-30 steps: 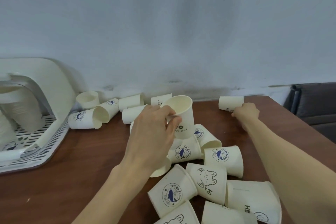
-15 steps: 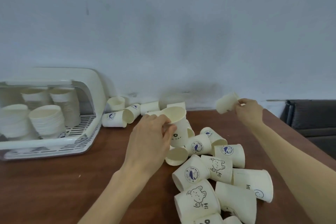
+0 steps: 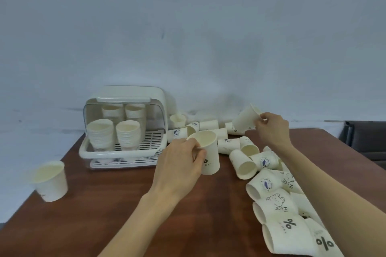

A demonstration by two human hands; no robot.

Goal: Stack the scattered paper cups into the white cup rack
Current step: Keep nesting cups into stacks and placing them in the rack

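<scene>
Gripping an upright paper cup [image 3: 208, 152] near its rim, the left hand [image 3: 179, 165] is seen at the centre of the frame, its fingers curled round the cup's left side; the cup's base cannot be told to touch the brown surface [image 3: 125, 204] or not. A second cup [image 3: 245, 119], tilted with its mouth toward the upper right, is pinched at its rim by the right hand [image 3: 271, 129], raised above the cups lying behind it. The white cup rack [image 3: 123, 127] is placed at centre left, against the wall, with four stacks of cups [image 3: 116, 129] held inside. Scattered cups [image 3: 269, 190] are strewn on their sides from the middle to the lower right of the frame. One lone cup [image 3: 49, 180] is left upright at the far left.
</scene>
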